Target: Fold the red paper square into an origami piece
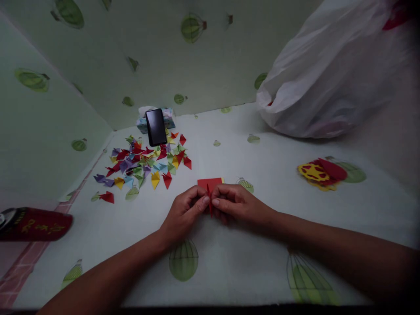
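Both hands met at the near middle of the table (249,271), which was covered in a white cloth printed with green balloons. The left hand (183,212) and the right hand (238,204) each pinched the folded red paper (210,211) between thumb and forefinger, fingertips almost touching one another. The paper stood as a narrow upright sliver between them, just above the cloth, and most of it was hidden by the fingers. Just behind the hands lay a small stack of red paper squares (210,183), with a yellow edge showing at its right side. Farther back and to the left, a pile of folded coloured paper pieces (144,164) was scattered over the cloth in red, purple, yellow, green and blue. At the far edge of that pile a black phone (156,127) leaned against a tissue pack (169,116). A white plastic bag (328,74) bulked at the far right, and near it some red and yellow paper scraps (321,173) lay flat. A red can (36,224) lay on its side at the left edge.
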### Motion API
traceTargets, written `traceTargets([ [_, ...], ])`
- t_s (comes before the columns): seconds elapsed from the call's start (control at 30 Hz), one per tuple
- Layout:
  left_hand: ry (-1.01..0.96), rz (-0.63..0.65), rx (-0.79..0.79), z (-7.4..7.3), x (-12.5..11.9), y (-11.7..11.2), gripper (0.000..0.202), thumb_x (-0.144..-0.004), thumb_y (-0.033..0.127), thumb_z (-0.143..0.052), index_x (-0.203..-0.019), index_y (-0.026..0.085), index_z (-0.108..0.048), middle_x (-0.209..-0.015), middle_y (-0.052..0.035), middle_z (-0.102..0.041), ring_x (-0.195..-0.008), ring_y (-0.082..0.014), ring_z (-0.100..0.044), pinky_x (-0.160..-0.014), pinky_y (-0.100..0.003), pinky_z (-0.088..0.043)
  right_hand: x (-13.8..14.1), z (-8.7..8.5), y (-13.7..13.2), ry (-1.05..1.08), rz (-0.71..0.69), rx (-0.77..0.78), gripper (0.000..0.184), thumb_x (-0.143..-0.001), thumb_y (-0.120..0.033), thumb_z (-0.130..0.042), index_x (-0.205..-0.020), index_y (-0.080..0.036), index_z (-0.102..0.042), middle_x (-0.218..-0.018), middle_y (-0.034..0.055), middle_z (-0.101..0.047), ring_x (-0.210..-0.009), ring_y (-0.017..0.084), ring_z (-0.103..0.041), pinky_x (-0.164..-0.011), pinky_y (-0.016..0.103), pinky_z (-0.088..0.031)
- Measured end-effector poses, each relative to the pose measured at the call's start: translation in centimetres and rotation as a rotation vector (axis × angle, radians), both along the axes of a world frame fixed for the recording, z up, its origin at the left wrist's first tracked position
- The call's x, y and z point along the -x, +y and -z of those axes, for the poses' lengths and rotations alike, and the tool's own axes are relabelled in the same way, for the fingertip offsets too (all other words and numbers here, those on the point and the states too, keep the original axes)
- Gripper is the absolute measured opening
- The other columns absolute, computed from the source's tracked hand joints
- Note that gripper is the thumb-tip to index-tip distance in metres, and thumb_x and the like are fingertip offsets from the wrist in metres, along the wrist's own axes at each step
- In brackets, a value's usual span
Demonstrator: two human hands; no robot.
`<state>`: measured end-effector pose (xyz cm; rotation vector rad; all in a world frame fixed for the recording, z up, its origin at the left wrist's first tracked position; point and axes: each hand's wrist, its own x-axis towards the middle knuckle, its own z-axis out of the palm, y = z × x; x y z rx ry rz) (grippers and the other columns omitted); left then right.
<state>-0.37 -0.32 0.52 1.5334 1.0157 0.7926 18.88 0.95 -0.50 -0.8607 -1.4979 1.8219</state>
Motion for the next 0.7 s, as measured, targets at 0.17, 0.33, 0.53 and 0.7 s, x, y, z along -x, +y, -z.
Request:
traceTargets([
  [0.17, -0.016, 0.001, 0.027, -0.03, -0.05, -0.04, 0.026, -0.096, 0.038, -0.054, -0.082, 0.017, -0.056, -0.078, -0.0021, -0.058, -0.077, -0.0169, -0.056, -0.073, -0.03, -0.043, 0.06, 0.05, -0.05, 0.007, 0.008, 0.003, 0.019, -0.089, -0.03, -0.06, -0.076, -0.017, -0.054, -0.064, -0.002, -0.059, -0.05, 0.008, -0.053, -0.047, 0.021, -0.041],
  [0.33, -0.046, 0.01, 0.029, -0.03, -0.08, 0.02, 0.025, -0.096, 0.037, -0.055, -0.081, 0.017, -0.056, -0.078, -0.0018, -0.058, -0.077, -0.0165, -0.055, -0.073, -0.03, -0.042, 0.04, -0.12, -0.01, 0.017, 0.006, -0.005, 0.02, -0.089, -0.03, -0.06, -0.076, -0.017, -0.053, -0.066, -0.0019, -0.06, -0.05, 0.007, -0.054, -0.047, 0.02, -0.04],
  [0.53, -0.049, 0.014, 0.019, 0.16, -0.05, 0.03, 0.025, -0.097, 0.036, -0.055, -0.082, 0.016, -0.056, -0.079, -0.0018, -0.058, -0.077, -0.0158, -0.054, -0.073, -0.029, -0.042, 0.04, 0.05, 0.04, 0.026, -0.001, -0.018, 0.02, -0.089, -0.029, -0.061, -0.076, -0.017, -0.054, -0.064, -0.0025, -0.06, -0.049, 0.007, -0.054, -0.045, 0.02, -0.039],
  [0.7, -0.029, 0.008, 0.015, -0.01, -0.12, 0.01, 0.025, -0.096, 0.037, -0.054, -0.083, 0.016, -0.056, -0.079, -0.002, -0.058, -0.077, -0.0159, -0.055, -0.073, -0.03, -0.042, 0.09, 0.17, -0.03, 0.041, 0.014, -0.005, 0.021, -0.089, -0.031, -0.062, -0.075, -0.017, -0.054, -0.065, -0.0023, -0.06, -0.05, 0.007, -0.054, -0.046, 0.02, -0.04],
])
